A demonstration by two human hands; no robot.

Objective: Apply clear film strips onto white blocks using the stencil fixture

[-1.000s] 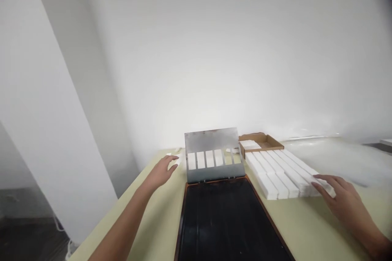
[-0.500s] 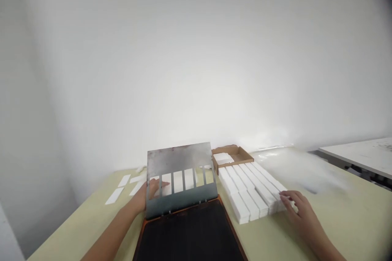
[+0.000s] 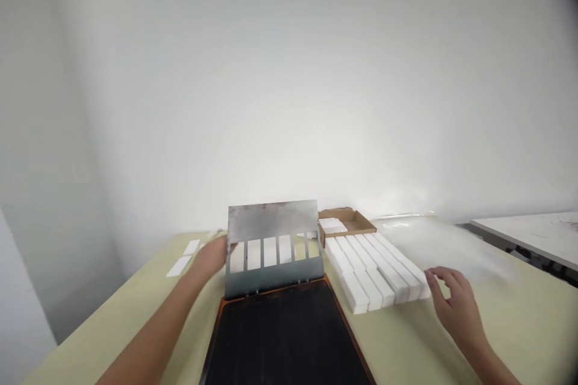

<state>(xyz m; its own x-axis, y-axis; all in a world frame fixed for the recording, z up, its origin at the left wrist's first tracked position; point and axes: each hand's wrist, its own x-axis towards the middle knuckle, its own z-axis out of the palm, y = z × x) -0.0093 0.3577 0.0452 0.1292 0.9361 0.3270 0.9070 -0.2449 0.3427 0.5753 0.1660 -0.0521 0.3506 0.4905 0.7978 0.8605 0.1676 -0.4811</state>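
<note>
The black tray (image 3: 284,337) with orange edges lies at 12 o'clock on the desk (image 3: 519,325). The right hand (image 3: 456,304), at 2 o'clock, has its grip open just beside the white bars (image 3: 374,271). The left hand (image 3: 210,255), at 11 o'clock, is partly hidden behind the raised slotted metal plate (image 3: 271,222); grip indeterminate. White strips (image 3: 179,266) lie at 10 o'clock, a cardboard box (image 3: 347,222) at 1 o'clock.

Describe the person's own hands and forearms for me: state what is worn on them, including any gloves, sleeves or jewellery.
Both are bare. The left hand and right hand wear no gloves, and the fingers show no rings or tape. The left forearm and right forearm show no sleeve, watch or band; no cuff appears in view.
</note>
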